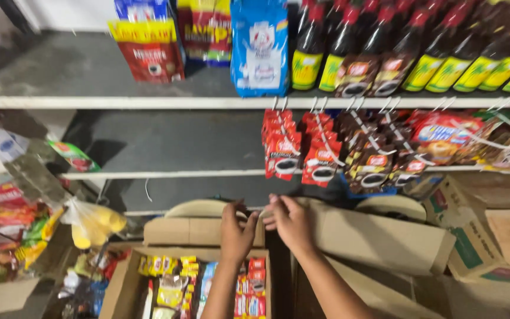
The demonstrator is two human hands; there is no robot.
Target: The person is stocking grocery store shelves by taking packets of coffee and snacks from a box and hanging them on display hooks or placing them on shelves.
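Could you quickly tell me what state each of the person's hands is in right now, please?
Left hand: fingers curled, over the open cardboard box of snack packets; whether it holds anything cannot be told.
Right hand: fingers bent, touching the left; grip cannot be told.

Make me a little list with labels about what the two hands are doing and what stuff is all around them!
Place: shop shelves above open cardboard boxes
Left hand: raised over the box of small packets, fingers curled; what it holds cannot be told
Right hand: close beside the left, fingertips nearly meeting it
Hanging above: red sachet strips on hooks
Top shelf: dark bottles and a blue bag
Left side: clear bag of yellow things
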